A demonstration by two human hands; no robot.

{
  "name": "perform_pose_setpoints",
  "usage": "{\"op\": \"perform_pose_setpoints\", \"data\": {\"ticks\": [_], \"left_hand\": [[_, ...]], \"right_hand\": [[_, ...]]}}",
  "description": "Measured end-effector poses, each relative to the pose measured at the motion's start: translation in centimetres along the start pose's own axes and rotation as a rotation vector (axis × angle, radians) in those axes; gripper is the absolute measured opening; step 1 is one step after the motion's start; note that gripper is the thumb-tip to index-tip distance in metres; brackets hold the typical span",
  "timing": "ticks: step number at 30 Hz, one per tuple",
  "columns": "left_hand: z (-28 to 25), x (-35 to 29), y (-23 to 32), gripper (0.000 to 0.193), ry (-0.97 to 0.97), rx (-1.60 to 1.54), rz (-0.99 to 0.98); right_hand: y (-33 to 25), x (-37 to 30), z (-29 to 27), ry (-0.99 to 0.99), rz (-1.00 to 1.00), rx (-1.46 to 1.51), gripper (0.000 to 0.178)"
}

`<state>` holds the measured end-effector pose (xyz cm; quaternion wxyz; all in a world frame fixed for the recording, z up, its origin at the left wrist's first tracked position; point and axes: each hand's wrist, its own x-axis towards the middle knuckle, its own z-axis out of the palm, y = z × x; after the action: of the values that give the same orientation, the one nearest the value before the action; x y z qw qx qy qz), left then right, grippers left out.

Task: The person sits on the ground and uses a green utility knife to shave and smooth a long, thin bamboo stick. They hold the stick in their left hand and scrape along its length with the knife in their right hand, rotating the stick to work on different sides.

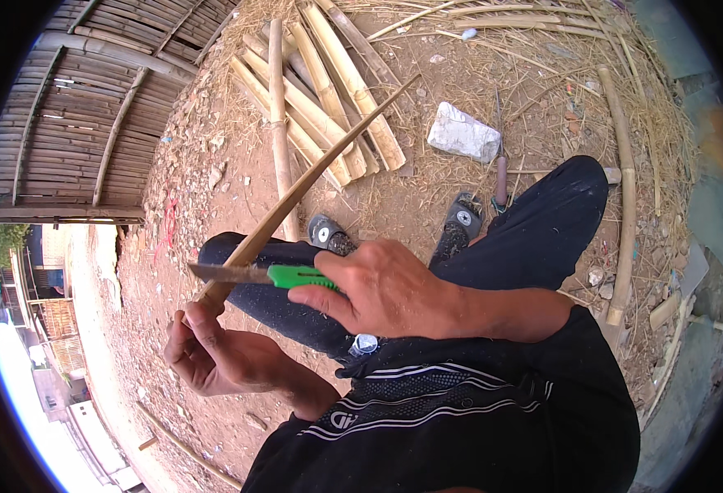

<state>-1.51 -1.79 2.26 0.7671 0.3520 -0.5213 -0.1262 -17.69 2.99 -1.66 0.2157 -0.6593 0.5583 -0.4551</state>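
Note:
A long bamboo strip (297, 193) slants up and away to the right, tapering toward its far tip. My left hand (226, 353) pinches its near end between thumb and fingers. In my right hand (390, 287) is a knife (289, 277) with a bright green handle, gripped with the thumb along it. The blade points left and lies across the strip just beyond my left fingers. Whether the edge bites into the bamboo cannot be made out. The strip passes over my bent left knee.
Split bamboo pieces (361, 107) lie piled ahead, beside a bamboo pole (277, 123). A whitish stone block (463, 131) sits right of them, near a tool with a brownish handle (501, 181). Another pole (624, 205) lies at right. A slatted bamboo wall (74, 123) stands left.

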Motion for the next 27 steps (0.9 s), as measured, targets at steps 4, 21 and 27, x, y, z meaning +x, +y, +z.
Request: {"op": "perform_pose_setpoints", "data": {"ticks": [4, 21, 27], "left_hand": [[0.2, 0.2, 0.1, 0.011, -0.034, 0.025, 0.027], [0.1, 0.5, -0.4, 0.010, -0.006, -0.008, -0.021], [0.4, 1.0, -0.2, 0.013, -0.010, 0.039, -0.022]], "right_hand": [[4.3, 1.1, 0.5, -0.001, 0.339, -0.019, 0.056], [7.0, 2.9, -0.3, -0.089, 0.359, -0.026, 0.056], [4.6, 3.2, 1.2, -0.022, 0.148, 0.005, 0.052]]}}
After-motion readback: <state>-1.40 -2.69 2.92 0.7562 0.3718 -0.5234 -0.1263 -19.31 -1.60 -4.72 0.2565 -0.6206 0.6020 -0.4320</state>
